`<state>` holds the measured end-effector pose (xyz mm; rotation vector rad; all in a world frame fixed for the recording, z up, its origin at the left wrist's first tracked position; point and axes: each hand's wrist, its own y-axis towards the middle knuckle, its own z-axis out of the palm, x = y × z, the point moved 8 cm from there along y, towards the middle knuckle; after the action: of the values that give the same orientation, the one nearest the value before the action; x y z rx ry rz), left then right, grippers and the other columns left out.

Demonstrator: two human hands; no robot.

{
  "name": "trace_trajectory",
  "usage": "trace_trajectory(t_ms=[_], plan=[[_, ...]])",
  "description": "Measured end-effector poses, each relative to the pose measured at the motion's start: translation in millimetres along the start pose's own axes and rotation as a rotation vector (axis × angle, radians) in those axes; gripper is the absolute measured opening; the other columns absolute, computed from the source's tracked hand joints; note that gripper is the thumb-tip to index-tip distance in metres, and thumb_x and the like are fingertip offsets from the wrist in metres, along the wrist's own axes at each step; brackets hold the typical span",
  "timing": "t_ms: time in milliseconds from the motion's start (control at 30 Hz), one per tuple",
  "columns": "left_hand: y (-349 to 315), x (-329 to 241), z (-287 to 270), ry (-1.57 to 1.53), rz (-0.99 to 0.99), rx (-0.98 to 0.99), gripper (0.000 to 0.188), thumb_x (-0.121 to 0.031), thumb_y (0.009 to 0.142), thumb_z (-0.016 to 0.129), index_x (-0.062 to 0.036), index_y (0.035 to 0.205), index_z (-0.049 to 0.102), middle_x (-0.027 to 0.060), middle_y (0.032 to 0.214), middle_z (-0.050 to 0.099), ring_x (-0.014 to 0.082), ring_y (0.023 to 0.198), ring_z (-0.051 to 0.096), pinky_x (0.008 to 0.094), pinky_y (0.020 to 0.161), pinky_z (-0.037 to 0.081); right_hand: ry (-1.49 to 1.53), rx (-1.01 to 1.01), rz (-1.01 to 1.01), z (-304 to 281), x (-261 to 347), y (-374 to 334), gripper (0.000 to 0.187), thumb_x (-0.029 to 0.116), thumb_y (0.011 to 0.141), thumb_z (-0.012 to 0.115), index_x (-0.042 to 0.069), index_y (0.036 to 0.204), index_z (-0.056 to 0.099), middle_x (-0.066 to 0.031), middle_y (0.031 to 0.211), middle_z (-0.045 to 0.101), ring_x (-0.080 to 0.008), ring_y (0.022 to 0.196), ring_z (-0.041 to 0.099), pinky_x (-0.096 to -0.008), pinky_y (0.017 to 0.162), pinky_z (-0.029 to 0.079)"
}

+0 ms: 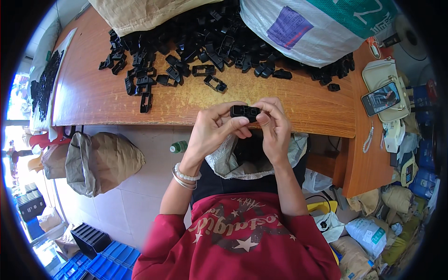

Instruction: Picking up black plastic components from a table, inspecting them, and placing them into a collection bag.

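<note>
Between my two hands, just above the table's near edge, is a small black plastic housing [244, 112]. My left hand [215, 127] pinches its left end, thumb along the lower side. The fingers of my right hand [274, 125] close on its right end. Beyond my hands a heap of similar black plastic parts [186, 44] spreads over the wooden table [186, 102], and one open rectangular black frame [215, 84] lies nearest to me. Below my hands an open white woven sack [228, 163] sits at my lap, its inside dark.
A large white woven bag [275, 28] and a tan sack [135, 14] lean over the heap. A phone [381, 99] rests on a cream handbag [378, 72] at the right. Brown sacks [112, 161] stand left of my legs, beside a green bottle [178, 147]. Blue crates [112, 262] sit lower left.
</note>
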<state>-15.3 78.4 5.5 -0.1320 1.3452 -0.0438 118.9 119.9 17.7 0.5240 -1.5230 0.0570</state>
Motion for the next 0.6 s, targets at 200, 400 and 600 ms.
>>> trace_trajectory(t_ms=[200,400,600], plan=[[-5.8,-24.2,10.9,0.379,0.299,-0.04,0.03,0.0,0.088,0.062,0.0043,0.118,0.058,0.0134,0.092,0.069,0.0169,0.077,0.07,0.0259,0.066,0.056,0.194,-0.035,0.083,6.2,-7.6,-4.1,0.018,0.007,0.092,0.062,-0.002,0.108,0.058,-0.0056,0.105,0.055,-0.0105,0.086,0.054,-0.0237,0.083,0.045],[-1.5,-26.3,-3.5,0.496,0.355,-0.122,0.026,-0.001,0.085,0.065,-0.0006,0.111,0.061,0.0123,0.084,0.068,0.0184,0.072,0.069,0.0268,0.064,0.054,-0.063,0.153,0.088,-8.7,-2.4,0.8,0.007,0.004,0.086,0.067,0.0,0.091,0.065,-0.0059,0.091,0.06,-0.0116,0.082,0.057,-0.0221,0.071,0.046],[22.8,-33.5,-37.5,1.034,0.422,-0.394,0.024,-0.025,0.087,0.067,-0.001,0.089,0.063,0.0142,0.078,0.062,0.029,0.06,0.061,0.0364,0.053,0.047,-0.552,-0.093,-0.051,-54.3,-1.5,35.5,0.012,0.006,0.09,0.059,0.0,0.097,0.067,-0.009,0.086,0.061,-0.0219,0.076,0.059,-0.0328,0.068,0.046]])
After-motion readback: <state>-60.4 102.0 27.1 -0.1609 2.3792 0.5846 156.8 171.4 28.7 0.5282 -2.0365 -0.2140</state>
